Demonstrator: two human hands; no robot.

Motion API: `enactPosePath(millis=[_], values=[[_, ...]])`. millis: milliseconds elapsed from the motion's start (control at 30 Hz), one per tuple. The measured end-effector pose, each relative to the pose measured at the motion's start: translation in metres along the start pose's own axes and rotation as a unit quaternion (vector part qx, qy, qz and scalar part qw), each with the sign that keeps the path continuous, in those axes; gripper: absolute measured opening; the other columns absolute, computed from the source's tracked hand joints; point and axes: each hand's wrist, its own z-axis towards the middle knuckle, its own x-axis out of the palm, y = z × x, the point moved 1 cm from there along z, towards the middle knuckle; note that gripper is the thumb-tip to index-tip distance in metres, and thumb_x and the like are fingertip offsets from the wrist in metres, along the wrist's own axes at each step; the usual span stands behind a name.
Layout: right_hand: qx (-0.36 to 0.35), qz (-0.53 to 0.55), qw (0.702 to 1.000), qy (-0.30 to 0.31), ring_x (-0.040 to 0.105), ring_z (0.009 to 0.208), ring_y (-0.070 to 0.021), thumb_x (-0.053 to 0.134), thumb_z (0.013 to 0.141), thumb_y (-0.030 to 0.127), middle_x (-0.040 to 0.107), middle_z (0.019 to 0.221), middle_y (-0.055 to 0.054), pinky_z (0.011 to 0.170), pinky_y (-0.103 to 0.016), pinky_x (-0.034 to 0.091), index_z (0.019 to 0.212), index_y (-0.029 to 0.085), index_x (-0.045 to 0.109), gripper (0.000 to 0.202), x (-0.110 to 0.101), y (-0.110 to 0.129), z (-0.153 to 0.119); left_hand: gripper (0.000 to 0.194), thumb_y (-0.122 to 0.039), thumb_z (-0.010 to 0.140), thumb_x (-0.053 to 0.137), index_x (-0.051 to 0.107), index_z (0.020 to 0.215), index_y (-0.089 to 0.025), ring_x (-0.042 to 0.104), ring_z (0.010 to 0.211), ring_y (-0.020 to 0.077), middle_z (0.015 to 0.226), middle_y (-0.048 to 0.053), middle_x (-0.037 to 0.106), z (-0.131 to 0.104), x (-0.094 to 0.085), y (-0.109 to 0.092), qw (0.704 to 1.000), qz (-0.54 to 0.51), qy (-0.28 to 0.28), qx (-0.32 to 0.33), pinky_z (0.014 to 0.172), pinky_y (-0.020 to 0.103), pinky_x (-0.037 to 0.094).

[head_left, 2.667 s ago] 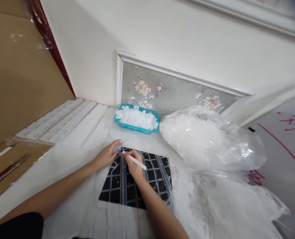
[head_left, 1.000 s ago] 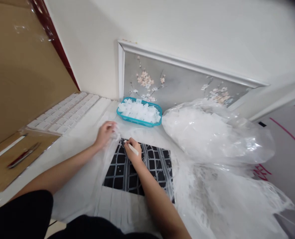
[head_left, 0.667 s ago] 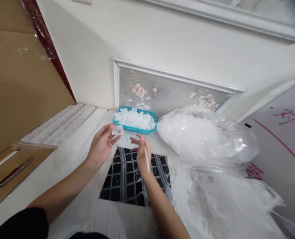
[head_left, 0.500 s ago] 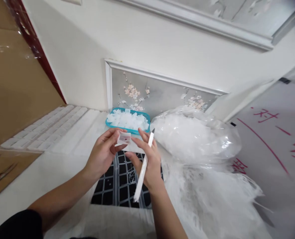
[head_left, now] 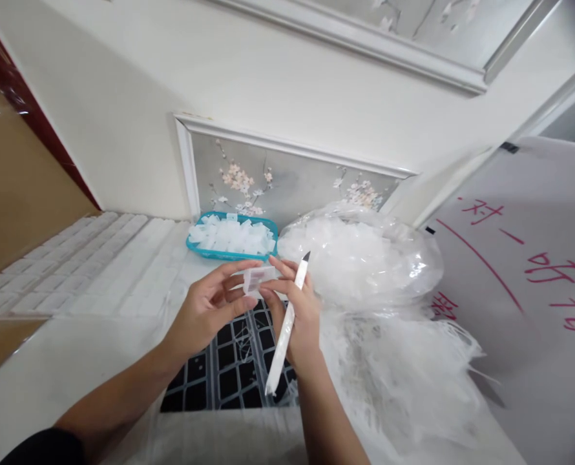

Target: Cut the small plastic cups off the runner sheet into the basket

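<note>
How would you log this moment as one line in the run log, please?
left hand: holds clear piece | right hand: holds knife, pinches piece | below: black grid mat | behind: teal basket

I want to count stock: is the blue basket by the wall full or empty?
Full. The blue basket is heaped with small white plastic pieces that rise above its rim.

We take the teal basket (head_left: 232, 236) as our landmark. Right of it, a bulging clear plastic bag (head_left: 360, 258) blocks the way, with loose white film (head_left: 404, 368) spilling in front of that. Left of the basket, rows of white trays (head_left: 74, 265) fill the tabletop (head_left: 50, 361). In front of the basket, the dark grid mat (head_left: 224, 368) lies flat, and above it we have open room.
</note>
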Motion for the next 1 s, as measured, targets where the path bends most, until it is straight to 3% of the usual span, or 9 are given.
enactPosePath(millis=[133, 233, 367, 500, 567, 667, 767, 867, 1000], values=[[0.003, 0.008, 1.0, 0.0, 0.056, 0.122, -0.0255, 0.063, 0.09, 0.018, 0.067, 0.125, -0.003, 0.099, -0.052, 0.049, 0.094, 0.029, 0.07, 0.014, -0.002, 0.004, 0.0, 0.041, -0.025, 0.076, 0.079, 0.067, 0.116, -0.023, 0.066, 0.11, 0.0262, 0.124, 0.009, 0.067, 0.002, -0.006, 0.004, 0.999, 0.039, -0.026, 0.025, 0.092, 0.037, 0.058], [0.041, 0.001, 0.999, 0.008, 0.054, 0.126, -0.0255, 0.062, 0.092, 0.025, 0.063, 0.132, -0.005, 0.105, -0.051, 0.044, 0.108, 0.029, 0.07, 0.018, -0.005, 0.002, -0.004, 0.042, -0.03, 0.078, 0.078, 0.064, 0.116, -0.02, 0.067, 0.109, 0.0256, 0.122, 0.01, 0.066, 0.027, -0.021, 0.02, 0.993, 0.067, -0.064, 0.067, 0.095, 0.038, 0.055], [0.178, -0.05, 0.961, 0.207, 0.043, 0.138, -0.0334, 0.066, 0.087, 0.05, 0.053, 0.144, -0.014, 0.111, -0.055, 0.037, 0.138, 0.023, 0.054, 0.059, 0.019, -0.023, -0.033, 0.047, -0.041, 0.083, 0.068, 0.057, 0.122, -0.018, 0.061, 0.118, 0.0262, 0.125, 0.012, 0.064, 0.106, -0.054, 0.065, 0.958, 0.2, -0.143, 0.149, 0.104, 0.042, 0.047], [0.304, -0.161, 0.847, 0.406, 0.016, 0.144, -0.0538, 0.077, 0.06, 0.073, 0.03, 0.155, -0.029, 0.107, -0.073, 0.023, 0.153, 0.01, 0.028, 0.123, 0.059, -0.049, -0.092, 0.051, -0.037, 0.089, 0.057, 0.049, 0.131, -0.009, 0.053, 0.128, 0.0314, 0.132, 0.022, 0.058, 0.18, -0.079, 0.109, 0.892, 0.443, -0.074, 0.056, 0.108, 0.048, 0.04], [0.282, -0.172, 0.848, 0.415, 0.017, 0.145, -0.0517, 0.075, 0.06, 0.075, 0.029, 0.155, -0.029, 0.11, -0.071, 0.017, 0.154, 0.01, 0.025, 0.125, 0.071, -0.049, -0.119, 0.055, -0.038, 0.086, 0.062, 0.051, 0.129, -0.006, 0.043, 0.135, 0.0362, 0.136, 0.025, 0.054, 0.189, -0.085, 0.118, 0.88, 0.471, -0.045, 0.04, 0.112, 0.053, 0.031], [0.217, -0.164, 0.874, 0.403, 0.028, 0.143, -0.0464, 0.078, 0.059, 0.071, 0.035, 0.154, -0.025, 0.112, -0.066, 0.022, 0.152, 0.015, 0.031, 0.118, 0.076, -0.036, -0.143, 0.063, -0.047, 0.089, 0.058, 0.045, 0.138, -0.01, 0.027, 0.146, 0.0335, 0.151, 0.02, 0.04, 0.158, -0.096, 0.119, 0.873, 0.482, 0.025, 0.066, 0.119, 0.052, 0.019], [0.194, -0.154, 0.875, 0.417, 0.044, 0.133, -0.0415, 0.083, 0.064, 0.051, 0.048, 0.147, -0.021, 0.106, -0.059, 0.037, 0.144, 0.02, 0.045, 0.094, 0.068, -0.026, -0.149, 0.074, -0.062, 0.088, 0.053, 0.035, 0.148, -0.022, 0.034, 0.144, 0.0287, 0.156, 0.012, 0.036, 0.087, -0.116, 0.116, 0.863, 0.478, 0.155, 0.049, 0.118, 0.044, 0.028], [0.198, -0.096, 0.87, 0.442, 0.063, 0.112, -0.0288, 0.07, 0.076, 0.02, 0.069, 0.121, -0.013, 0.096, -0.041, 0.048, 0.124, 0.021, 0.063, 0.048, 0.057, -0.027, -0.147, 0.111, -0.073, 0.074, 0.064, 0.007, 0.158, -0.026, 0.019, 0.149, 0.0329, 0.164, 0.013, 0.012, 0.008, -0.141, 0.117, 0.813, 0.469, 0.343, -0.036, 0.118, 0.047, 0.025], [0.193, 0.023, 0.899, 0.392, 0.07, 0.083, -0.0184, 0.062, 0.072, 0.006, 0.075, 0.092, -0.004, 0.081, -0.027, 0.052, 0.099, 0.02, 0.072, 0.032, 0.044, -0.035, -0.128, 0.147, -0.079, 0.052, 0.074, -0.013, 0.156, -0.024, 0.0, 0.149, 0.0423, 0.164, 0.02, -0.001, -0.06, -0.157, 0.124, 0.77, 0.526, 0.359, -0.033, 0.116, 0.064, -0.003]])
